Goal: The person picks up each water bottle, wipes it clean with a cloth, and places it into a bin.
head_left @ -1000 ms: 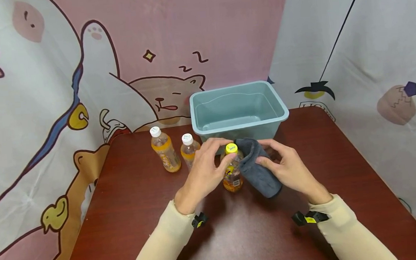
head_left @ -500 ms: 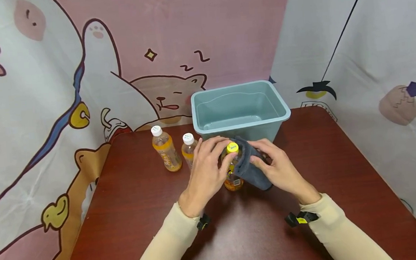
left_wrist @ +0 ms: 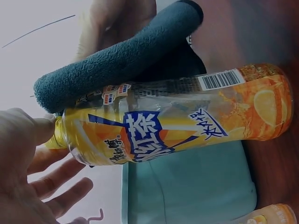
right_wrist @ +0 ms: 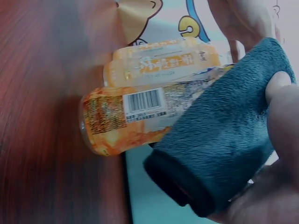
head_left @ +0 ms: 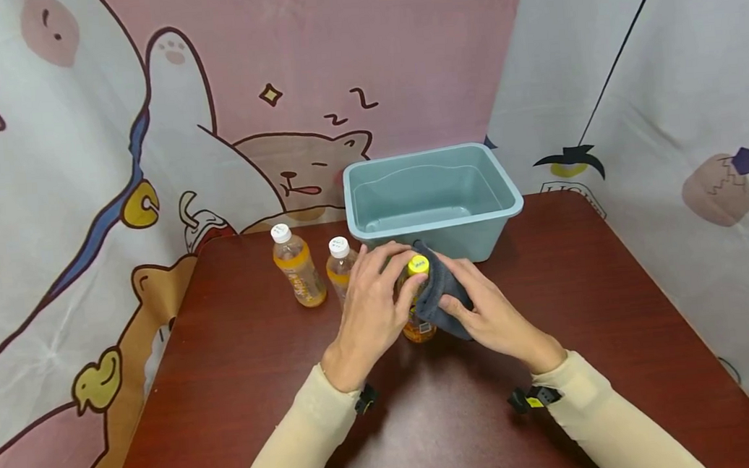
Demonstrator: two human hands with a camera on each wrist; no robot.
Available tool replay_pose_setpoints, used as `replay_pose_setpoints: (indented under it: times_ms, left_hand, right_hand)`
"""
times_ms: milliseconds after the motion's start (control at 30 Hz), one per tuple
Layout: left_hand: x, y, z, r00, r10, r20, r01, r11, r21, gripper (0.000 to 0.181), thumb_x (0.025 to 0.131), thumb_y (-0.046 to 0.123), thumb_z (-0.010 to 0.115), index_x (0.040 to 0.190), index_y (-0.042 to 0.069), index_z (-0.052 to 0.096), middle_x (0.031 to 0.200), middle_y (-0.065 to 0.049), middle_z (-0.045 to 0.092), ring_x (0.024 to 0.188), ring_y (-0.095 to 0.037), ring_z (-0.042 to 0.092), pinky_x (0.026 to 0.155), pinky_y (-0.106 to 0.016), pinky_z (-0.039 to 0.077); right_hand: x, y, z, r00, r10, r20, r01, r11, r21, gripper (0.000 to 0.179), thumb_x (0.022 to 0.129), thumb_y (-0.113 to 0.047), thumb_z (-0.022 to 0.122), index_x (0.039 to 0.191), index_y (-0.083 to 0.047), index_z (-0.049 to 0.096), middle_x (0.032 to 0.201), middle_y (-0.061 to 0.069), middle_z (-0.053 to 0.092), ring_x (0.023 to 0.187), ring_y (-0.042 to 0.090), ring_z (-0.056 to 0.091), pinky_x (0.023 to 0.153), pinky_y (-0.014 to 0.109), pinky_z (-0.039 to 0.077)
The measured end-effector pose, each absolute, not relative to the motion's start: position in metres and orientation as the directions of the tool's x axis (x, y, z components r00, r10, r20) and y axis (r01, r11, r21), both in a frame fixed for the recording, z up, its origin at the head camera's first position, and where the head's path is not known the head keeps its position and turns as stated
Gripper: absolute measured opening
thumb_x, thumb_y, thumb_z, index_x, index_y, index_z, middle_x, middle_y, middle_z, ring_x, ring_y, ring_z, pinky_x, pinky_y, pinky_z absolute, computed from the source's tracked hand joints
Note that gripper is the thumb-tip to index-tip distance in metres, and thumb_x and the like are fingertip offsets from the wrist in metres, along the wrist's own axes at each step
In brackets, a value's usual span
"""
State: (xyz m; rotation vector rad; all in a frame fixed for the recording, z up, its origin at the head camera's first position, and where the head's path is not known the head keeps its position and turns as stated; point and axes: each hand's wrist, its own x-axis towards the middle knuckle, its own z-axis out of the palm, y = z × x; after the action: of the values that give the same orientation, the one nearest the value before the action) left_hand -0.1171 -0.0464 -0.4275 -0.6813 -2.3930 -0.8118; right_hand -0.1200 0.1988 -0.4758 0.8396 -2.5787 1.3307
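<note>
A yellow-capped iced tea bottle [left_wrist: 173,116] with an orange and yellow label stands upright on the table. My left hand [head_left: 371,303] pinches it at the cap between thumb and fingers, as the left wrist view shows. In my right hand [head_left: 494,313] is a folded dark grey cloth [right_wrist: 224,126], its thumb on top and the other fingers behind. The cloth lies against the bottle's right side, from the shoulder part of the way down. Part of the bottle is hidden behind the left hand and the cloth.
Two white-capped bottles of orange drink stand to the left, one [head_left: 299,268] farther out and one [head_left: 340,265] partly behind my left hand. A blue-green plastic bin [head_left: 435,224] stands behind the hands at the table's [head_left: 242,388] back edge, before a cartoon-printed curtain.
My right hand has moved left with the cloth, bringing it closer around the bottle's side. My left hand keeps its hold at the cap, and the bottle stays in place.
</note>
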Motion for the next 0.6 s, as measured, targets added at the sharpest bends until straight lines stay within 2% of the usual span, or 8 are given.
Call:
replay_pose_setpoints:
  times_ms: [100,200,400,600]
  left_hand:
    - [-0.117,-0.0465,-0.4266,-0.744,0.293,0.601,0.598,0.694,0.401,0.036,0.116,0.037,0.075,0.142,0.013,0.081,0.147,-0.008,0.076,0.148,-0.03,0.07,0.136,-0.073,0.042]
    - [-0.1168,-0.0471,-0.426,-0.745,0.295,0.598,0.599,0.691,0.405,0.036,0.116,0.036,0.075,0.143,0.012,0.081,0.148,-0.008,0.076,0.15,-0.031,0.069,0.136,-0.072,0.042]
    - [-0.1168,-0.0469,-0.4243,-0.743,0.306,0.595,0.608,0.68,0.41,0.036,0.117,0.035,0.074,0.143,0.011,0.08,0.146,-0.008,0.076,0.146,-0.031,0.071,0.136,-0.07,0.044]
    - [-0.1165,-0.0466,-0.426,-0.753,0.301,0.585,0.601,0.677,0.425,0.036,0.117,0.034,0.075,0.144,0.011,0.08,0.145,-0.008,0.077,0.144,-0.031,0.072,0.137,-0.068,0.044]
  right_hand:
    - [-0.1217,0.1983,-0.4787,-0.833,-0.406,0.377,-0.545,0.483,-0.685,0.076,0.115,-0.055,0.063,0.183,-0.029,0.041,0.152,0.009,0.063,0.12,0.017,0.063,0.095,0.037,0.057]
    - [-0.1236,0.1982,-0.4806,-0.817,-0.397,0.419,-0.575,0.493,-0.653,0.079,0.111,-0.06,0.061,0.18,-0.026,0.046,0.145,0.01,0.065,0.116,0.018,0.064,0.093,0.038,0.057]
    - [-0.1253,0.2018,-0.4793,-0.785,-0.374,0.494,-0.619,0.506,-0.601,0.078,0.106,-0.056,0.067,0.174,-0.018,0.057,0.131,0.01,0.072,0.104,0.017,0.068,0.084,0.034,0.058]
    - [-0.1258,0.2058,-0.4744,-0.783,-0.379,0.493,-0.621,0.524,-0.584,0.075,0.104,-0.052,0.074,0.169,-0.017,0.063,0.118,0.008,0.074,0.091,0.014,0.064,0.074,0.028,0.053]
